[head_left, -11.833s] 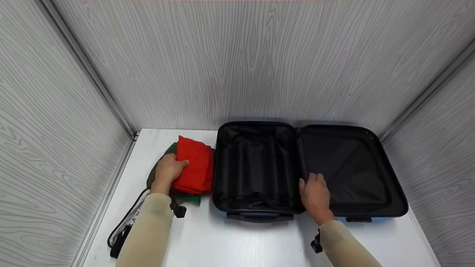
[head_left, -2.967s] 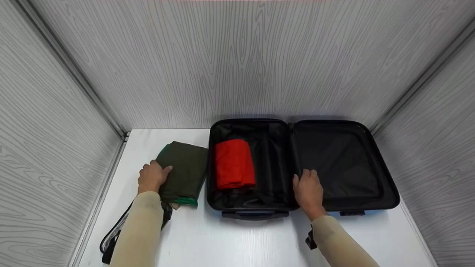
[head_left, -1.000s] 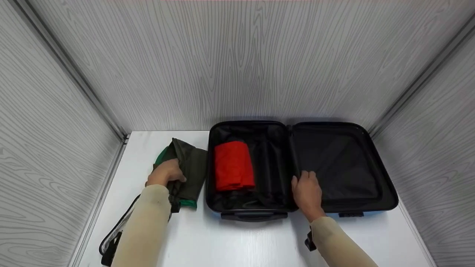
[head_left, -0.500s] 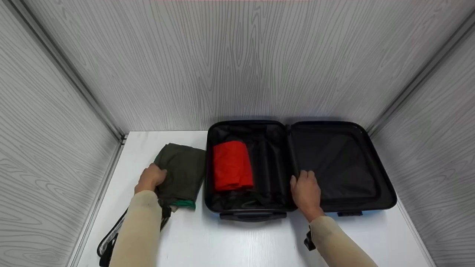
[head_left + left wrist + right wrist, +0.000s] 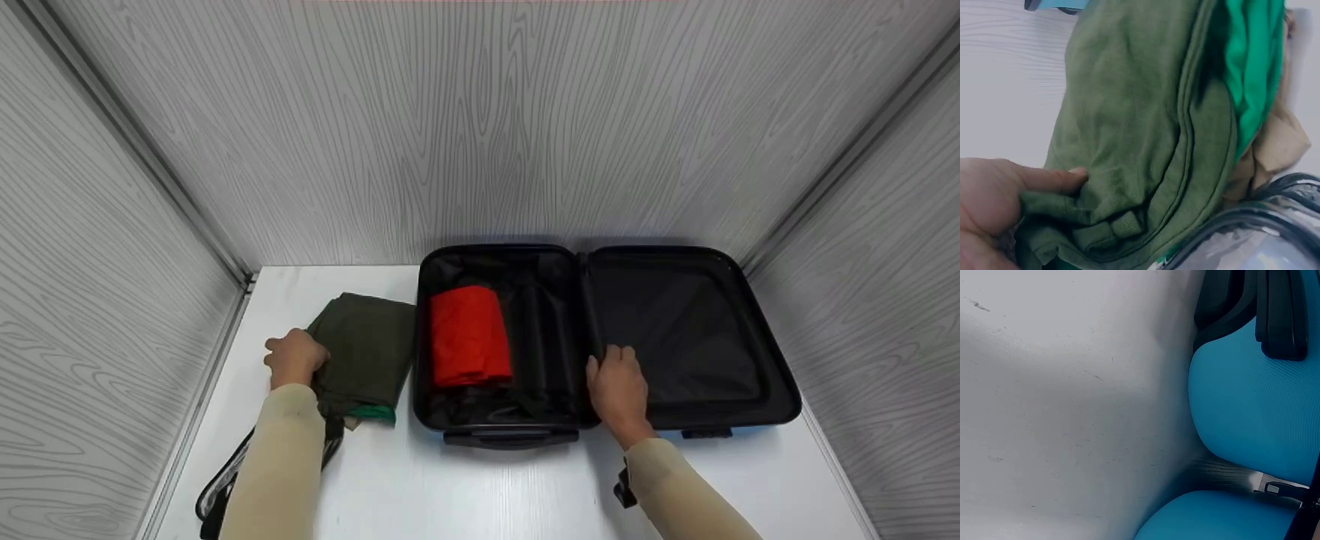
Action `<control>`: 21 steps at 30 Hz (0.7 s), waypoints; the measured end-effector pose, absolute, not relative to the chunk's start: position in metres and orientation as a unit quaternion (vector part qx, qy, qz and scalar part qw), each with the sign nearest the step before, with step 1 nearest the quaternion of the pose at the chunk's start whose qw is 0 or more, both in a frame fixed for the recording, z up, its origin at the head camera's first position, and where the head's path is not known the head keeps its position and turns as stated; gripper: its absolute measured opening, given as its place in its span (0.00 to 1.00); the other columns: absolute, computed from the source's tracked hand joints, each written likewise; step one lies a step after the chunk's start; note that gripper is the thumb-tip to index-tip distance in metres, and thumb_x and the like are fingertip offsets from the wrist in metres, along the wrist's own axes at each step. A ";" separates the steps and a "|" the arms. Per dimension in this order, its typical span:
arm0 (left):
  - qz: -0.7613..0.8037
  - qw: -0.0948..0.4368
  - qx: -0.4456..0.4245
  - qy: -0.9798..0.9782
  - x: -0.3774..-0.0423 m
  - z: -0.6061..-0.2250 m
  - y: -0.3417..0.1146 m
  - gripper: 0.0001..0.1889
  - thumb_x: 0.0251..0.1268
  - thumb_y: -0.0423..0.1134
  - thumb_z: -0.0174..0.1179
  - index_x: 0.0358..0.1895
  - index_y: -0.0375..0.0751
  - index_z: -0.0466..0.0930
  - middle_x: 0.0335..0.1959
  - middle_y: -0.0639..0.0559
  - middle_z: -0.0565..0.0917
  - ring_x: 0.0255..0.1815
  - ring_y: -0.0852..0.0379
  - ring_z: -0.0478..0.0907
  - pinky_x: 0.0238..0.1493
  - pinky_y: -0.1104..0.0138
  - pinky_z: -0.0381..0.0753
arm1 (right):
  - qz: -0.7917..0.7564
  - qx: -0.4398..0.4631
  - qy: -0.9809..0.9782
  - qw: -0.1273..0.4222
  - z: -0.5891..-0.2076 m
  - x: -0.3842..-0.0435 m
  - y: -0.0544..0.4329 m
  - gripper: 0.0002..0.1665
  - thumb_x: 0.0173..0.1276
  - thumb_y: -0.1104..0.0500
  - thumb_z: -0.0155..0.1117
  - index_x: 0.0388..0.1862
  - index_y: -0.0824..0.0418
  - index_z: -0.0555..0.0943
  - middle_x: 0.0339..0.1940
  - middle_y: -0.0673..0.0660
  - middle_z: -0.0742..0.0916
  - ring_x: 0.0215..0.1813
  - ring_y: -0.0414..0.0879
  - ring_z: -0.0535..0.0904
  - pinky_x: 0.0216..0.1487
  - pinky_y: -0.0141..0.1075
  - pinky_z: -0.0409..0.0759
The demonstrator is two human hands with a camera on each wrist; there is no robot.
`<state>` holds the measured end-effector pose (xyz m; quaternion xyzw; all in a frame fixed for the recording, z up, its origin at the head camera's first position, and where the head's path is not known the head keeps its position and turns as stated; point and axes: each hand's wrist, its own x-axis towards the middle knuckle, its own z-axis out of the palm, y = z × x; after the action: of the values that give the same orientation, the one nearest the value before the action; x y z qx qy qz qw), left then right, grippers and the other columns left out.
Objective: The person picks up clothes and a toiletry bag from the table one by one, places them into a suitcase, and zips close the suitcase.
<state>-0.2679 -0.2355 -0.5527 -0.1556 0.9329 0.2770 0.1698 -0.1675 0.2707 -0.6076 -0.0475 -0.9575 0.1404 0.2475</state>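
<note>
My left hand (image 5: 295, 356) is at the left edge of a folded olive-green garment (image 5: 371, 349). In the left wrist view, the thumb (image 5: 1061, 179) lies over the cloth and a bunched edge is pinched between it and the fingers, which are mostly hidden. Green cloth (image 5: 1252, 73) and beige cloth (image 5: 1280, 143) stick out from underneath. My right hand (image 5: 619, 386) grips the inner rims of an open suitcase (image 5: 694, 330) near the hinge side, thumb to the left and fingers to the right. A folded red cloth item (image 5: 471, 335) lies in the suitcase's left half.
A clear zip bag (image 5: 225, 476) with black trim lies partly under the left sleeve. The suitcase's handle (image 5: 511, 440) faces the front, and its blue shell (image 5: 1258, 394) shows in the right wrist view. Grey wood-patterned walls (image 5: 480, 135) surround the white table (image 5: 450, 495).
Earlier, the red item went from the pile into the suitcase's left half. Since then, my left hand lifted the olive garment's side, laid it flatter and shifted to its left edge. My right hand stayed.
</note>
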 end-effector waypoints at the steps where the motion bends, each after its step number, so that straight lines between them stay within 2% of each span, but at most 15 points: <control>1: 0.275 0.170 -0.159 0.933 -0.268 -0.552 -0.235 0.27 0.70 0.34 0.50 0.65 0.12 0.71 0.63 0.11 0.67 0.65 0.19 0.64 0.67 0.34 0.67 | 0.135 -0.045 -0.957 0.254 -0.608 -0.168 0.271 0.18 0.77 0.57 0.68 0.44 0.75 0.80 0.33 0.68 0.78 0.30 0.61 0.79 0.30 0.53 0.85; 4: 0.274 0.177 -0.149 0.933 -0.270 -0.546 -0.233 0.26 0.71 0.34 0.47 0.64 0.15 0.73 0.62 0.15 0.72 0.58 0.25 0.70 0.63 0.38 0.72 | 0.131 -0.043 -0.955 0.262 -0.609 -0.168 0.271 0.18 0.76 0.58 0.69 0.43 0.75 0.80 0.32 0.67 0.78 0.29 0.61 0.79 0.30 0.53 0.85; 6: 0.287 0.180 -0.136 0.931 -0.271 -0.541 -0.232 0.26 0.71 0.36 0.48 0.63 0.17 0.75 0.61 0.18 0.76 0.53 0.30 0.74 0.58 0.41 0.77 | 0.132 -0.042 -0.954 0.264 -0.610 -0.167 0.271 0.18 0.76 0.58 0.69 0.44 0.75 0.80 0.33 0.67 0.78 0.29 0.61 0.79 0.30 0.53 0.85; 8: 0.312 0.181 -0.116 0.926 -0.273 -0.533 -0.228 0.27 0.71 0.37 0.51 0.65 0.18 0.74 0.63 0.20 0.77 0.53 0.32 0.76 0.59 0.42 0.79 | 0.134 -0.042 -0.954 0.264 -0.609 -0.167 0.271 0.18 0.76 0.58 0.69 0.44 0.76 0.80 0.33 0.67 0.78 0.29 0.61 0.79 0.30 0.53 0.85; 10: 0.343 0.189 -0.090 0.916 -0.275 -0.525 -0.224 0.31 0.73 0.38 0.55 0.72 0.20 0.68 0.71 0.20 0.71 0.64 0.28 0.74 0.68 0.40 0.74 | 0.136 -0.042 -0.954 0.264 -0.609 -0.167 0.271 0.18 0.76 0.58 0.69 0.45 0.76 0.80 0.33 0.68 0.79 0.30 0.61 0.79 0.31 0.54 0.85; 12: 0.376 0.203 -0.067 0.901 -0.277 -0.518 -0.220 0.37 0.75 0.40 0.58 0.79 0.22 0.58 0.78 0.22 0.63 0.76 0.27 0.65 0.77 0.38 0.65 | 0.138 -0.044 -0.954 0.262 -0.609 -0.167 0.272 0.18 0.76 0.58 0.68 0.45 0.77 0.80 0.33 0.68 0.79 0.30 0.62 0.79 0.32 0.54 0.85; 14: 0.405 0.219 -0.048 0.887 -0.278 -0.515 -0.216 0.41 0.77 0.41 0.59 0.82 0.24 0.50 0.82 0.23 0.55 0.82 0.27 0.55 0.80 0.37 0.57 | 0.140 -0.046 -0.955 0.259 -0.608 -0.167 0.272 0.19 0.77 0.58 0.68 0.46 0.77 0.80 0.34 0.68 0.79 0.31 0.62 0.80 0.32 0.54 0.85; 16: 0.421 0.231 -0.042 0.876 -0.278 -0.513 -0.214 0.44 0.77 0.42 0.60 0.83 0.25 0.46 0.84 0.25 0.51 0.84 0.27 0.50 0.81 0.37 0.54 | 0.144 -0.047 -0.955 0.253 -0.608 -0.167 0.272 0.19 0.77 0.58 0.68 0.47 0.77 0.80 0.34 0.69 0.79 0.32 0.63 0.80 0.33 0.55 0.85; 21: 0.431 0.250 -0.060 0.865 -0.276 -0.522 -0.221 0.44 0.76 0.42 0.58 0.82 0.21 0.44 0.83 0.22 0.52 0.81 0.27 0.55 0.80 0.36 0.57 | 0.152 -0.047 -0.956 0.247 -0.607 -0.167 0.271 0.20 0.77 0.57 0.67 0.48 0.77 0.80 0.35 0.69 0.79 0.32 0.63 0.81 0.33 0.55 0.85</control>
<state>-0.2757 -0.2214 -0.5219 -0.0604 0.8651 0.4306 0.2501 -0.1671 0.2713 -0.6070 -0.0470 -0.9559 0.1519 0.2470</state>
